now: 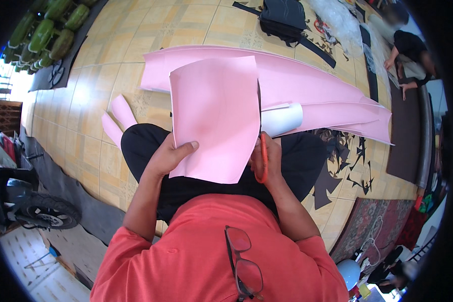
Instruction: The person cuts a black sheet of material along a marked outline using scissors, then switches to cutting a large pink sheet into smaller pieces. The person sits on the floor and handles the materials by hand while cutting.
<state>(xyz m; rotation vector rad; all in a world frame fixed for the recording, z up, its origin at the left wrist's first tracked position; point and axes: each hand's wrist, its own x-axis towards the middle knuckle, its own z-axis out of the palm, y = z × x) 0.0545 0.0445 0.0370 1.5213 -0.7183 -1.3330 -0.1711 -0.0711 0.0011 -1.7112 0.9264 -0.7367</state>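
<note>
My left hand (pixel 170 155) grips a pink sheet (pixel 214 116) by its lower left edge, the thumb lying on top. The sheet is held up over my lap. At its right edge my right hand (pixel 272 157) is closed round the orange handles of a pair of scissors (pixel 265 158). Their dark blades run up along that edge and are partly hidden by the sheet. Just right of them a white curled piece (pixel 284 119) lies on long pink sheets (pixel 312 83) spread across the floor beyond my knees.
Two pink strips (pixel 123 111) lie by my left knee. Dark offcuts (pixel 337 148) are scattered right of my right knee. A black bag (pixel 283 20) lies at the back. A person (pixel 412 50) works at the far right beside dark rolled material (pixel 428 131). A motorcycle (pixel 48 210) stands left.
</note>
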